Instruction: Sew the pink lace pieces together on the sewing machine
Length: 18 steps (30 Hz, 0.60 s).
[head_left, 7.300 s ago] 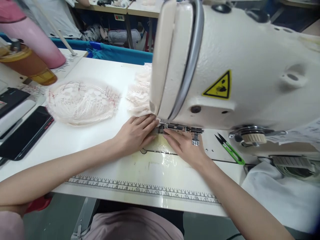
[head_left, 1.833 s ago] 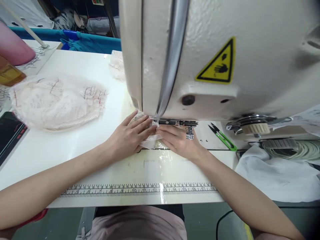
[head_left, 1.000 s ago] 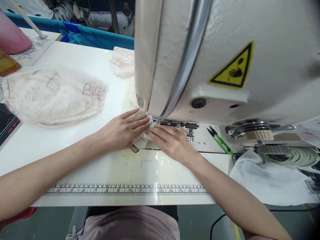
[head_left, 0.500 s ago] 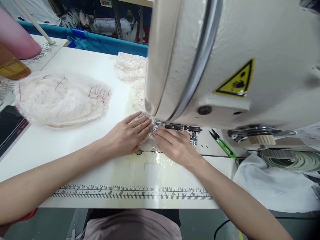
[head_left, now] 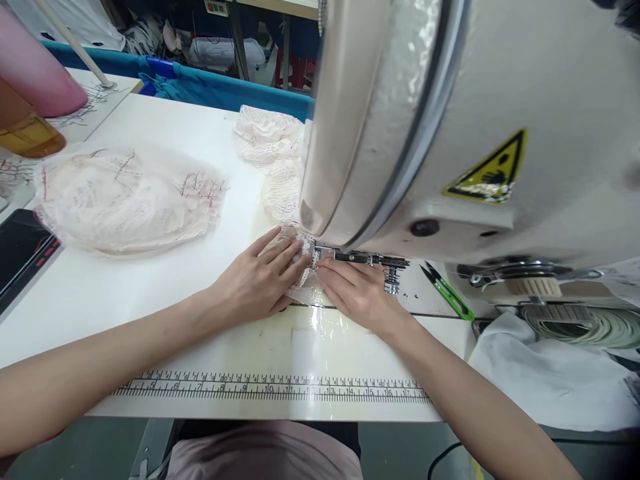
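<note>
White sewing table (head_left: 150, 313) with a printed ruler (head_left: 270, 387) along the near edge; blue bins at the back, big cream sewing machine head (head_left: 450, 120) filling the right. Compared with half a second ago, little changed: both hands sit slightly lower in frame, the view tilted, and more finished lace (head_left: 270, 143) shows piled behind the machine, so the piece seems to be feeding on through. Left hand (head_left: 260, 283) flat, fingers spread narrow, pressing the lace piece (head_left: 300, 250) at the presser foot (head_left: 327, 253). Right hand (head_left: 357, 293) flat too, fingertips on the lace's near right edge. Lace lies under and between both sets of fingertips. Green snips (head_left: 450, 293) lie right; bagged lace stack (head_left: 125, 200) far left.
</note>
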Motion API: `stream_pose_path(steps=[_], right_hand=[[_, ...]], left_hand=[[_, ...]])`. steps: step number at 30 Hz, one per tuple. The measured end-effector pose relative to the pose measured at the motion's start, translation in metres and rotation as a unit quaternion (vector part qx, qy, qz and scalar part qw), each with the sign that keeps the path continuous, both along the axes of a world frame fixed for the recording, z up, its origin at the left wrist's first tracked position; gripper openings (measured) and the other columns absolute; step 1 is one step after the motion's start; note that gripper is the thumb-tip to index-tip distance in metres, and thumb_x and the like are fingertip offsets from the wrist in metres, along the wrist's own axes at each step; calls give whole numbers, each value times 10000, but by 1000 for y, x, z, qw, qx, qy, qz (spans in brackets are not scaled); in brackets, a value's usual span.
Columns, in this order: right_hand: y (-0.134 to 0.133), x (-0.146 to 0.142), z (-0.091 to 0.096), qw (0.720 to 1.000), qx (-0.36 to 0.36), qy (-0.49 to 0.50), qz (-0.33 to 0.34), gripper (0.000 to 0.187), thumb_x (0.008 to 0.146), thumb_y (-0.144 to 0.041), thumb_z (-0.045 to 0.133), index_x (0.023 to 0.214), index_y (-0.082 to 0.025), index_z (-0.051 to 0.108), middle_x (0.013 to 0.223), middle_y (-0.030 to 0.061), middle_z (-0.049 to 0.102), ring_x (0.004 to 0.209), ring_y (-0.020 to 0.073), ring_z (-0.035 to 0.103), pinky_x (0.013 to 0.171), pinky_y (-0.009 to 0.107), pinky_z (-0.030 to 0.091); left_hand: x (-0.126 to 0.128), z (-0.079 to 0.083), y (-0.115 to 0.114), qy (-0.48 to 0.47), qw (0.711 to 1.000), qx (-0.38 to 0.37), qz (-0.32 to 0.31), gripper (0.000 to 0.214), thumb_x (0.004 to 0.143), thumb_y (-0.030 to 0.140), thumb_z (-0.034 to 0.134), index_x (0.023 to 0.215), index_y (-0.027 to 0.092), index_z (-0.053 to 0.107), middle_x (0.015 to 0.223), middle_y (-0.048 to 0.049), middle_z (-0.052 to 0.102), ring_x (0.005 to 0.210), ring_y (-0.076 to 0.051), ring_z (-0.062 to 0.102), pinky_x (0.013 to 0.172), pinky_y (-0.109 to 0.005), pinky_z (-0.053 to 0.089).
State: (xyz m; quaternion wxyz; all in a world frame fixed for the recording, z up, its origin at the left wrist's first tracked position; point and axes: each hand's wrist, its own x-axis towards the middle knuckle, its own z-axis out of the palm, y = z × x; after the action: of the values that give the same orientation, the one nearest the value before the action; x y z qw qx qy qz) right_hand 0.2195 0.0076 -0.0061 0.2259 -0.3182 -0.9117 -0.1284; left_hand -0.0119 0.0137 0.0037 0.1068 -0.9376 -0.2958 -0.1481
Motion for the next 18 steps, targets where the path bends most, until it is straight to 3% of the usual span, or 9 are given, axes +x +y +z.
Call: stream_pose_path(steps=[6, 18], right_hand=[[0, 5, -6, 997, -78, 18, -18, 258, 903, -120, 539, 1099, -236, 662, 1050, 24, 711, 931, 154, 651, 759, 296, 537], [4, 12, -10, 993, -114, 25, -18, 349, 928, -130, 497, 1225, -267, 618, 1163, 27, 690, 931, 143, 658, 738, 276, 552]], left_hand=[[1, 0, 0, 0, 1000, 25, 7, 360, 936, 270, 439, 1188, 120, 649, 1167, -145, 698, 1138, -294, 644, 1074, -510, 442], [1, -2, 3, -19, 1000, 15, 3, 342, 924, 275, 498, 1189, 119, 645, 1176, -159, 691, 1158, -318, 632, 1068, -542, 444]])
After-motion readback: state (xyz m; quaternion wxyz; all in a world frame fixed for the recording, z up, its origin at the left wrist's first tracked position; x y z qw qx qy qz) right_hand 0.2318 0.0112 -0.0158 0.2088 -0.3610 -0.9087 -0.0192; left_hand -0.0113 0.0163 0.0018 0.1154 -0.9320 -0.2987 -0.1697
